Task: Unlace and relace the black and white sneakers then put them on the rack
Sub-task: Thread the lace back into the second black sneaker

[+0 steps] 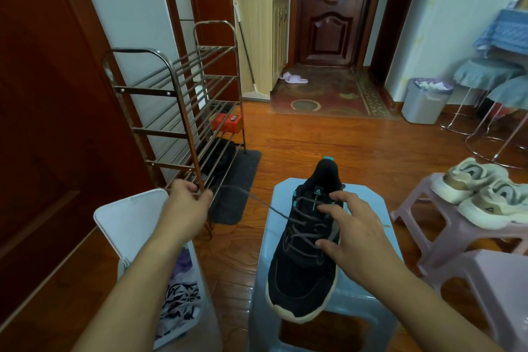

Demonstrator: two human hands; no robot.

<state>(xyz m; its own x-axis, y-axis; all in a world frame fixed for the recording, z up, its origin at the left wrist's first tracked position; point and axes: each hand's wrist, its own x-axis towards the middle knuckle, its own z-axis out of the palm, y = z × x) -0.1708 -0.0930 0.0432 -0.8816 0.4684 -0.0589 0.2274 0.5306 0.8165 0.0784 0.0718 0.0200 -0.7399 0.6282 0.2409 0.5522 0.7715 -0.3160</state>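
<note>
A black sneaker [303, 271] with a pale sole and teal accents lies on a light blue stool [368, 297], toe toward me. Its grey lace [257, 201] runs taut from the upper eyelets out to the left. My left hand [187, 206] pinches the end of that lace, pulled away to the left of the shoe. My right hand [351, 226] rests on the sneaker's lacing and right side with fingers spread. The metal shoe rack [183, 100] stands at the left against the wall.
A pair of cream sneakers [483, 194] sits on a pink stool [445, 226] at right. A white bin [134, 223] with clothes stands below my left arm. A grey waste bin [425, 103], chairs and a dark mat [237, 180] are on the wooden floor.
</note>
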